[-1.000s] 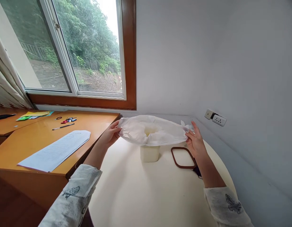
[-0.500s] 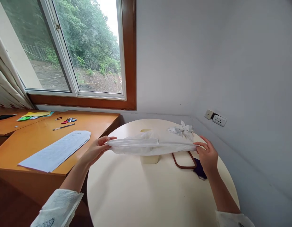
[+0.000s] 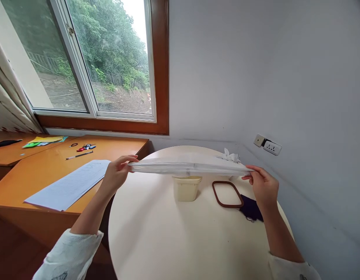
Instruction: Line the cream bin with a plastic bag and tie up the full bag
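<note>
Stretched out between my two hands is a thin white plastic bag (image 3: 168,168), pulled into a long flat strip. My left hand (image 3: 118,169) pinches its left end, and my right hand (image 3: 263,184) grips the right end. The bag hangs in the air over a small cream bin (image 3: 186,190) on the round table (image 3: 168,241), hiding part of its top. To the right of the bin lies a brown rounded-square frame (image 3: 217,198). A dark purple cloth (image 3: 252,209) sits beside that frame, partly behind my right wrist.
A crumpled white plastic bag (image 3: 231,155) lies at the table's back right. On the wooden desk (image 3: 121,146) to the left are white paper sheets (image 3: 69,186), a pen (image 3: 79,155), keys (image 3: 86,147) and coloured papers (image 3: 46,140). Walls stand behind and to the right.
Both hands have risen a little and moved farther apart, drawing the plastic bag longer and tauter. More of the cream bin and the brown frame now shows beneath it.
</note>
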A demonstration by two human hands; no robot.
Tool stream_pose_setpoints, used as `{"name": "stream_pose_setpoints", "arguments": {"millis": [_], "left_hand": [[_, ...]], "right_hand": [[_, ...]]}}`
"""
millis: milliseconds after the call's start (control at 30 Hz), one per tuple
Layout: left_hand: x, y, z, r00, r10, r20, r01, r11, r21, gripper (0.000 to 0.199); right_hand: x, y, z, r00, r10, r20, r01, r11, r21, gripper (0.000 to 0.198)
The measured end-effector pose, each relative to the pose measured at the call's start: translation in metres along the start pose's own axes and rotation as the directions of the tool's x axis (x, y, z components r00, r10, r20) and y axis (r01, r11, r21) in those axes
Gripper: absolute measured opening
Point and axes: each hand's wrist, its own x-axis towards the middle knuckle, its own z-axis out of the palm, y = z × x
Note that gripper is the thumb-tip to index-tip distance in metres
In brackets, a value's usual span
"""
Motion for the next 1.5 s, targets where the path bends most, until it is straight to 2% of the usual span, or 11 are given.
{"name": "stream_pose_setpoints", "arguments": {"millis": [100, 233, 400, 500, 667, 867, 967, 1100, 1300, 1367, 1500], "left_hand": [[-0.003, 0.001, 0.002, 0.995, 0.013, 0.096, 0.008, 0.977, -0.213, 0.01], [-0.016, -0.003, 0.012, 0.978, -0.089, 0.191, 0.185, 0.794, -0.579, 0.013], [-0.044, 0.002, 0.028, 0.878, -0.264, 0.399, 0.474, 0.595, -0.649, 0.009], [-0.064, 0.0, 0.04, 0.771, -0.4, 0.495, 0.636, 0.488, -0.598, 0.02], [-0.095, -0.013, 0.068, 0.594, -0.57, 0.567, 0.801, 0.484, -0.353, 0.047], [-0.114, -0.013, 0.098, 0.492, -0.366, 0.79, 0.764, 0.617, -0.19, 0.06], [-0.114, -0.009, 0.11, 0.493, -0.232, 0.838, 0.669, 0.717, -0.195, 0.057], [-0.107, -0.003, 0.122, 0.481, -0.275, 0.832, 0.646, 0.753, -0.124, 0.051], [-0.08, 0.001, 0.125, 0.633, -0.256, 0.73, 0.563, 0.799, -0.208, 0.046], [-0.069, 0.0, 0.126, 0.684, -0.208, 0.699, 0.473, 0.856, -0.208, 0.045], [-0.047, -0.001, 0.127, 0.737, -0.166, 0.655, 0.377, 0.905, -0.195, 0.044]], "right_hand": [[0.001, 0.001, -0.003, 0.974, 0.166, 0.155, -0.202, 0.946, 0.254, 0.011], [-0.006, 0.005, -0.012, 0.882, 0.218, 0.418, -0.42, 0.765, 0.488, 0.004], [-0.034, 0.012, -0.016, 0.725, 0.333, 0.603, -0.659, 0.589, 0.467, 0.023], [-0.061, 0.019, -0.009, 0.697, 0.418, 0.583, -0.687, 0.623, 0.374, 0.032], [-0.104, 0.023, 0.016, 0.565, 0.24, 0.79, -0.591, 0.785, 0.184, 0.045], [-0.142, 0.008, 0.06, 0.39, 0.108, 0.914, -0.244, 0.97, -0.01, 0.036], [-0.157, 0.002, 0.077, 0.345, 0.158, 0.925, -0.16, 0.981, -0.108, 0.035], [-0.161, -0.002, 0.086, 0.336, 0.154, 0.929, -0.126, 0.985, -0.117, 0.029], [-0.14, -0.013, 0.073, 0.186, -0.017, 0.982, -0.189, 0.981, 0.053, 0.007], [-0.134, -0.015, 0.068, 0.214, -0.049, 0.976, -0.241, 0.965, 0.101, 0.012], [-0.126, -0.01, 0.062, 0.353, -0.027, 0.935, -0.268, 0.955, 0.129, 0.02]]}}
